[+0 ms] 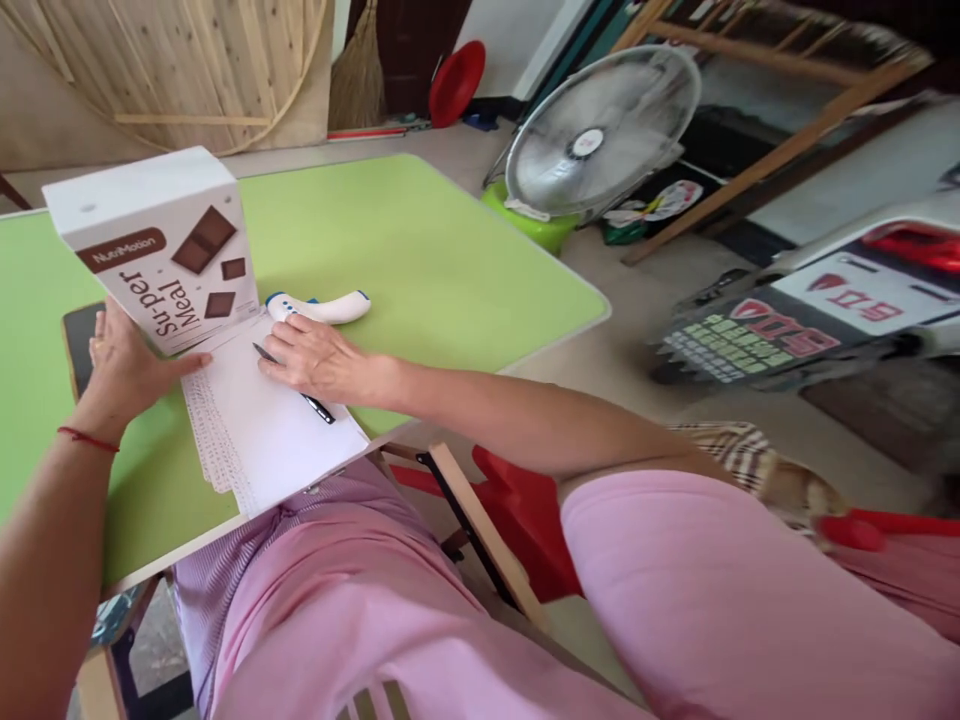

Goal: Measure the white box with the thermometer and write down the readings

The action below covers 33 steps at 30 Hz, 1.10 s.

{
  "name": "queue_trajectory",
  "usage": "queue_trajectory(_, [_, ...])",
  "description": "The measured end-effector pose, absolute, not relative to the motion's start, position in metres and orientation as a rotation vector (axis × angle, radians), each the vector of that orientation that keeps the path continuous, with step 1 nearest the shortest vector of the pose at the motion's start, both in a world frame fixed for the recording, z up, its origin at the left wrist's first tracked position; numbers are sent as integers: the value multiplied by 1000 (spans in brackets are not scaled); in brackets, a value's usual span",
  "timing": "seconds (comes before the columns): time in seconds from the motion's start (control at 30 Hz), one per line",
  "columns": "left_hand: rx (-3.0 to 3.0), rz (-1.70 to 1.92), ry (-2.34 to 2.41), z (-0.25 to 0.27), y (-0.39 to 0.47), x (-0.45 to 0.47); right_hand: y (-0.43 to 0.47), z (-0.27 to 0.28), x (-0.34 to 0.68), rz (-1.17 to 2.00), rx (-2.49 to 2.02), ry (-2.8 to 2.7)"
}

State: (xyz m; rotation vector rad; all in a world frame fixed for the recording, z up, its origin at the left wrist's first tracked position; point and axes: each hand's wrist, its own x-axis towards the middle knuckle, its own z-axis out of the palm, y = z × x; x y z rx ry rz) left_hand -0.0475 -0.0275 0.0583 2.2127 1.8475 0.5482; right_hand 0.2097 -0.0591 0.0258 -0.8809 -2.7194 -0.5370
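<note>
Two poses noted: we find the left hand (pixel 124 365), thumb spread from fingers, against the standing NutriMotion carton (pixel 154 250), contents hidden; right hand (pixel 315 355) palm-down, fingers bent over a pen (pixel 319 408), clamping undeterminable, over paper (pixel 292 450) at the surface's (pixel 427 250) near edge.

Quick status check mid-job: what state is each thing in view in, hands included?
White box: standing on the green table, closed on the faces that show.
White sheets: lying flat, top one blank where visible.
Black pen: slanted over the sheets, at the right hand; grip unclear.
Left hand: against the box's lower left.
White-and-blue device: lying down.
Fan: tilted; spinning or not, unclear.
Red basin: tipped up on edge.
Broom: upright.
</note>
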Motion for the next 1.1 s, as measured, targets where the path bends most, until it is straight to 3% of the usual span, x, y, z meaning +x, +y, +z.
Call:
queue_trajectory(0.17, [1946,1208,1474,51,-7,-47,-84,32,218,-370,-758,-2715])
queue_trajectory(0.47, [1656,1414,1390,54,-17,-52,-107,8,236,-105,-1036,-2601])
queue_trajectory(0.8, [1467,650,1112,78,-34,-69,-89,14,258,121,-926,-2465])
queue_trajectory(0.97, [1572,626,1015,76,-36,-65,-50,28,278,105,-1342,-2463])
queue_trajectory(1.1, [1605,646,916,75,-37,-63,-28,34,277,294,-1595,-2610])
